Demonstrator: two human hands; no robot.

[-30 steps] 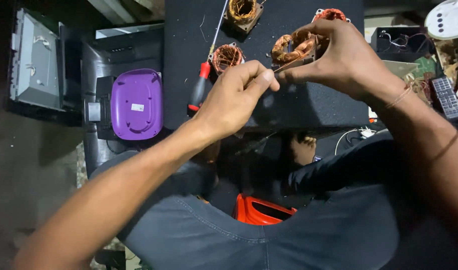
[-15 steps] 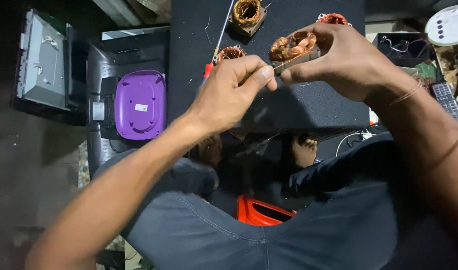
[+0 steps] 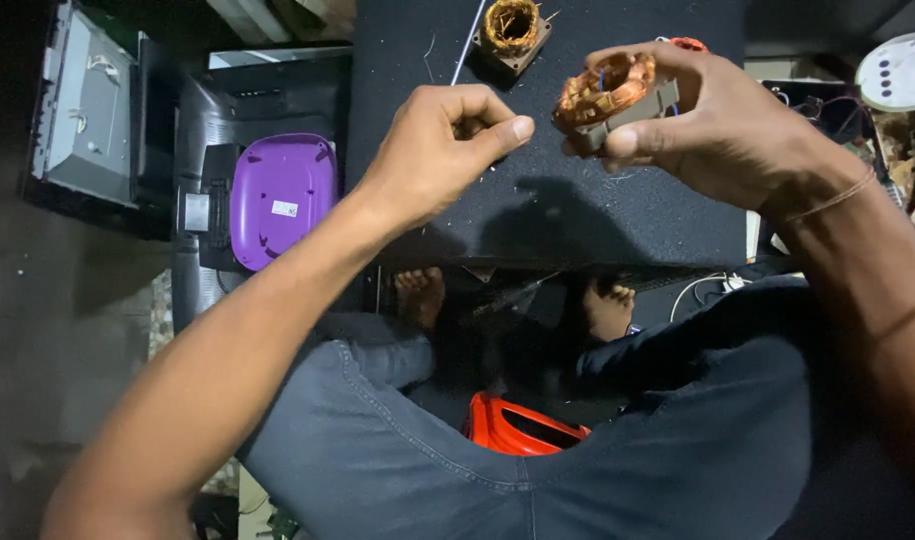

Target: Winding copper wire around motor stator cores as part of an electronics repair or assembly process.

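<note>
I hold a copper coil winding [image 3: 609, 88] up in my right hand [image 3: 722, 135], above the black work mat [image 3: 577, 215]. My fingers wrap over its top and far side, and my thumb presses on the grey metal part under the orange wire, so the piece is gripped firmly and tilted with its open ring facing toward my other hand. My left hand [image 3: 439, 150] sits just beside it, to the left and at about the same height, not touching the coil. That hand is curled into a loose fist with the thumb pressed against the side of the forefinger, as if pinching something fine; whether anything thin lies between those fingertips I cannot tell.

Farther out on the mat stands a second coil winding [image 3: 510, 28], alone and well apart from both hands. A purple plastic lid [image 3: 280, 195] lies off to the left of the mat on a dark casing [image 3: 247, 100], and beyond it rests a grey metal panel [image 3: 87, 115]. Below the mat's near edge I see my own bare feet [image 3: 419, 297], my knees in dark blue trousers, and between them an orange container [image 3: 522, 428].
</note>
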